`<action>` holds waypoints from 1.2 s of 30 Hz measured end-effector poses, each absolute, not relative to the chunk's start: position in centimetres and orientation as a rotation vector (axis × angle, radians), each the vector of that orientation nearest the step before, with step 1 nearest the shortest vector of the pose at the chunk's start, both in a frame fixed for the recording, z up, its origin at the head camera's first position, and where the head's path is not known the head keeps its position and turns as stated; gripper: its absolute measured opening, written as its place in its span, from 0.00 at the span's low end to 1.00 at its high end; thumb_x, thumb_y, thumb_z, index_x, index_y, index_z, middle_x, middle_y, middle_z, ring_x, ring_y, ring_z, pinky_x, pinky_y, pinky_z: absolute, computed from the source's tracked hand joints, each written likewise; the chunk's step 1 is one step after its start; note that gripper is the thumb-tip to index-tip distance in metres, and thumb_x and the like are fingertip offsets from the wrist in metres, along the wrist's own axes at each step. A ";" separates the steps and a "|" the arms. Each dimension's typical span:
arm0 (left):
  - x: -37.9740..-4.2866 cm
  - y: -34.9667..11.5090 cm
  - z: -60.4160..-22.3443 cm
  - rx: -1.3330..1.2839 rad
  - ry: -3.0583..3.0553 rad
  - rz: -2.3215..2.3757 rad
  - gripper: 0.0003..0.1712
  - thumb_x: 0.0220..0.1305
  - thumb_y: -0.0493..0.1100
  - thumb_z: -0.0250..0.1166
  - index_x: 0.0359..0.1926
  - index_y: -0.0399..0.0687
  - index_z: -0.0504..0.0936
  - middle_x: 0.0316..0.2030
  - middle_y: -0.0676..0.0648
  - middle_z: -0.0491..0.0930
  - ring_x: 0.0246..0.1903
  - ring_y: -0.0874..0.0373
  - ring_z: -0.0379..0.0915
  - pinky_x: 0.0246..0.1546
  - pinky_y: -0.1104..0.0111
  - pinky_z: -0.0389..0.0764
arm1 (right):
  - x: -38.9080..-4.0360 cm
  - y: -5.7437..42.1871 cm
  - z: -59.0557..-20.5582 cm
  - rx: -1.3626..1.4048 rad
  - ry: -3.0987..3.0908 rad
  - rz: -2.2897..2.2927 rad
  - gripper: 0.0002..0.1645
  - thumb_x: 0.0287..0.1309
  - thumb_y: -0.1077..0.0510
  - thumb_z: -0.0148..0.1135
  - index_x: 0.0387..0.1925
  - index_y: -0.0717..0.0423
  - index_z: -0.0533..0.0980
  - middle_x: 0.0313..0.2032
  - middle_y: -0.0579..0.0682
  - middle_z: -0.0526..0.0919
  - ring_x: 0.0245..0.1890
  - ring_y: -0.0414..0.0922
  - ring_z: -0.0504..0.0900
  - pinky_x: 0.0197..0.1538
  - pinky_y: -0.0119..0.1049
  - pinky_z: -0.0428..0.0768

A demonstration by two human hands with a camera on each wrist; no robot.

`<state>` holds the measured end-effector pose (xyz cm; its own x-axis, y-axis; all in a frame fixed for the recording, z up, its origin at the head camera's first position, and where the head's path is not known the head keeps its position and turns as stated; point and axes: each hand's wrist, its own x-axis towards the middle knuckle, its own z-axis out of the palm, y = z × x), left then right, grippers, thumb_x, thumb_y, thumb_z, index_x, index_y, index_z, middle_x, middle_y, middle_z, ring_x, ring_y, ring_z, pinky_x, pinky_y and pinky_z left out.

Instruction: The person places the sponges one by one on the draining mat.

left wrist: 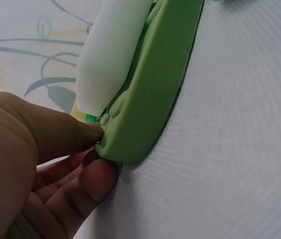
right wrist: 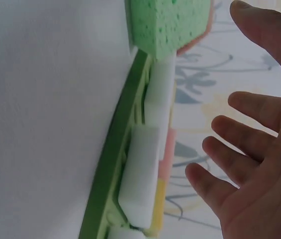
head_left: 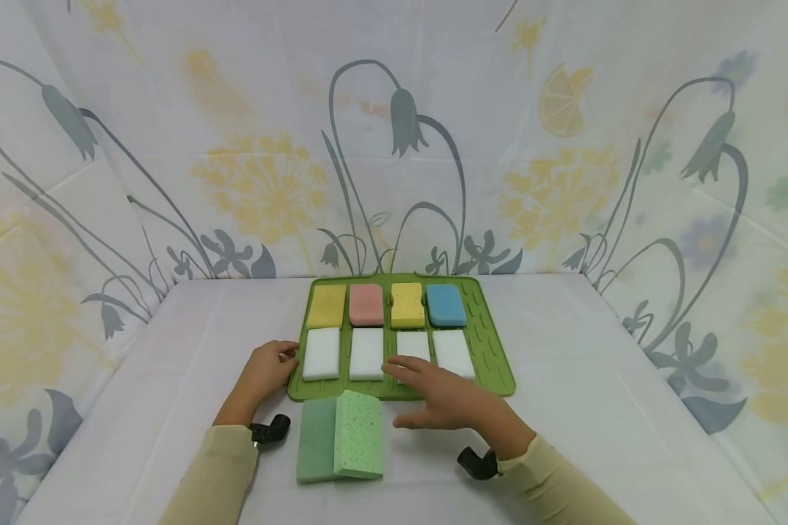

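My left hand [head_left: 263, 375] pinches the left edge of a green ridged mat [head_left: 492, 350] between thumb and fingers; the left wrist view shows the thumb on top of its rim [left wrist: 130, 134]. Over the mat's front edge hangs my right hand [head_left: 449, 399], fingers spread and holding nothing. White sponges [head_left: 321, 355] form the mat's front row, one partly covered by the right fingers. Behind them lie a plain yellow sponge [head_left: 326, 306], a pink sponge [head_left: 366, 305], a notched yellow sponge [head_left: 407, 305] and a blue sponge [head_left: 446, 305].
In front of the mat, a speckled light green sponge [head_left: 359, 436] leans over a darker green sponge [head_left: 316, 441]. A white cloth [head_left: 565, 350] covers the table. Behind it hangs a flower-print curtain [head_left: 433, 182]. Each wrist wears a small black camera [head_left: 478, 464].
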<state>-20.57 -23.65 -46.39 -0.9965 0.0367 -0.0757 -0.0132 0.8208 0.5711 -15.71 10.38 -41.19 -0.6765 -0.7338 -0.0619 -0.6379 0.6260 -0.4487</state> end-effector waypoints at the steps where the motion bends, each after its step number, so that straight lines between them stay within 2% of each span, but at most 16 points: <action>1: -20.6 -23.7 -46.4 0.021 2.919 0.913 0.24 0.66 0.41 0.58 0.60 0.36 0.75 0.51 0.38 0.80 0.48 0.47 0.78 0.43 0.57 0.80 | -15.6 10.1 -41.2 -1.124 2.606 -0.575 0.50 0.57 0.35 0.62 0.75 0.43 0.53 0.75 0.45 0.53 0.73 0.48 0.59 0.67 0.49 0.69; 11: -20.5 -23.7 -46.4 0.025 2.918 0.923 0.24 0.66 0.41 0.58 0.61 0.35 0.75 0.51 0.38 0.80 0.48 0.46 0.78 0.45 0.55 0.80 | -14.4 8.4 -42.1 -1.208 2.549 -0.523 0.54 0.56 0.30 0.59 0.76 0.44 0.49 0.75 0.46 0.53 0.72 0.48 0.61 0.67 0.48 0.69; 20: -20.4 -23.6 -46.3 0.041 2.934 0.918 0.23 0.66 0.40 0.58 0.60 0.35 0.76 0.50 0.38 0.80 0.48 0.45 0.77 0.46 0.54 0.79 | -14.0 7.1 -43.0 -1.252 2.499 -0.562 0.61 0.50 0.25 0.61 0.76 0.46 0.48 0.75 0.49 0.53 0.72 0.50 0.60 0.68 0.49 0.68; 27: -20.7 -23.7 -46.4 0.028 2.928 0.930 0.23 0.65 0.41 0.58 0.60 0.35 0.76 0.50 0.38 0.80 0.47 0.47 0.77 0.44 0.56 0.80 | -13.7 6.5 -43.4 -1.262 2.465 -0.544 0.63 0.49 0.26 0.62 0.77 0.43 0.43 0.76 0.52 0.51 0.73 0.50 0.57 0.69 0.48 0.67; 36: -20.5 -23.6 -46.3 0.016 2.926 0.924 0.23 0.65 0.40 0.59 0.59 0.35 0.77 0.49 0.38 0.81 0.46 0.48 0.78 0.43 0.56 0.80 | -13.4 6.0 -43.5 -1.297 2.502 -0.476 0.66 0.47 0.26 0.63 0.77 0.45 0.42 0.76 0.53 0.50 0.73 0.51 0.58 0.68 0.46 0.68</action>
<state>-20.46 -23.64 -46.29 -0.9973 0.0316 -0.0664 -0.0123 0.8188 0.5739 -13.40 6.04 -43.49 -0.5563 -0.8253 -0.0966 -0.7320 0.5418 -0.4131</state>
